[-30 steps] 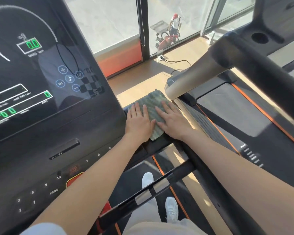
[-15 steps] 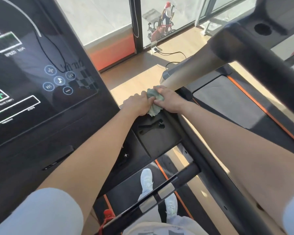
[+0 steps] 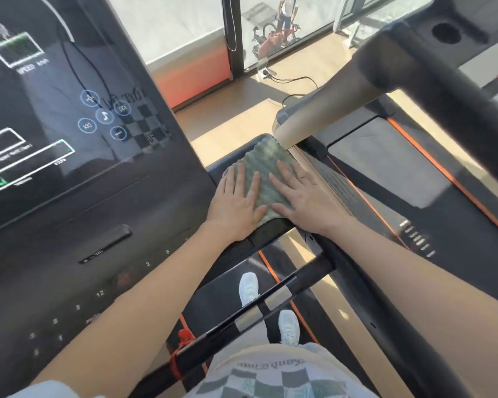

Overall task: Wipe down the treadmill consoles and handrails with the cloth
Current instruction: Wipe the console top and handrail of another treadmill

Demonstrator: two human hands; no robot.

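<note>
Bunched earlier, the cloth (image 3: 266, 168) is lying spread at the shelf's (image 3: 270, 226) right edge. The flat left hand (image 3: 236, 202) and right hand (image 3: 305, 196), gripping nothing, are risking it slipping off.

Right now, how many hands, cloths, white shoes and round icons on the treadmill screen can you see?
Hands: 2, the left hand and the right hand, both flat on the cloth
Green cloth: 1
White shoes: 2
Round screen icons: 5
Total: 10
</note>
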